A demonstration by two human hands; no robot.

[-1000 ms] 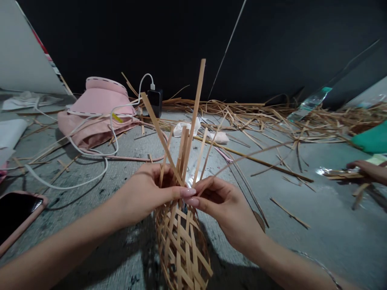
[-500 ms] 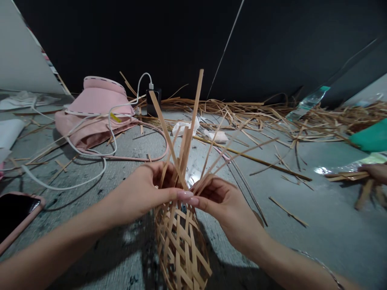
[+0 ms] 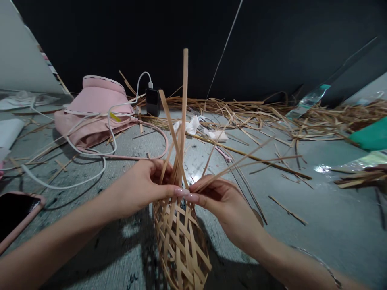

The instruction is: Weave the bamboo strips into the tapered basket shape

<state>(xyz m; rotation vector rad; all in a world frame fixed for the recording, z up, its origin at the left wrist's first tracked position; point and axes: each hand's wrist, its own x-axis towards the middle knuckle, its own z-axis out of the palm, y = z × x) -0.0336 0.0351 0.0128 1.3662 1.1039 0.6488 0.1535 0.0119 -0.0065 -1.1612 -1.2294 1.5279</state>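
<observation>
A tube-like piece of open bamboo weaving (image 3: 183, 243) points away from me at the lower middle, with loose strip ends fanning out of its far end. My left hand (image 3: 148, 187) is closed on the strips at the left of that end, thumb pressed over them. Two of the upright strips (image 3: 185, 92) rise above it, crossing lower down. My right hand (image 3: 223, 201) pinches strips on the right side, and its thumb tip meets the left thumb tip. Several thin strips (image 3: 254, 161) spread rightward from the right fingers. Fingertips behind the strips are partly hidden.
At the left are a pink visor hat (image 3: 99, 96), a white cable (image 3: 72, 187) and a phone (image 3: 19, 215). A black power bank (image 3: 152, 102) stands by the dark wall. Loose strips (image 3: 250, 110) line the wall, near a plastic bottle (image 3: 308, 102).
The tall strips have swung left and more upright, while the right-hand strips tilt lower to the right. Another person's hand at the right edge has gone from view, leaving strips behind.
</observation>
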